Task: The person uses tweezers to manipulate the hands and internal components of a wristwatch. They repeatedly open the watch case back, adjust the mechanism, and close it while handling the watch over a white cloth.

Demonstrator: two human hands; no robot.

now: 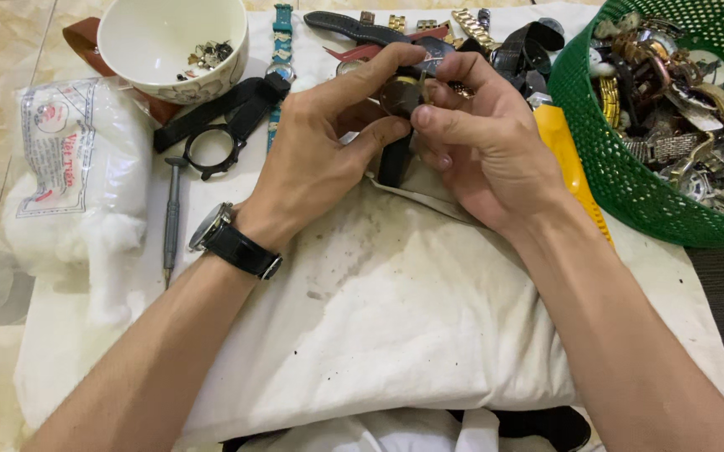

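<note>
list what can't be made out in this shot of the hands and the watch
Head view only:
- Small dark round watch case: its face is covered by the fingers of the left hand and right hand.
- White ceramic bowl: the small metal bits inside are too small to identify, and the top edge crops the rim.
- Green plastic mesh basket: cut off by the right edge, its watch parts a tangle.

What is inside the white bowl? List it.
The white bowl holds a small cluster of tiny metal parts against its far inner wall. The near rim hides the part of the bottom closest to the camera.
</note>
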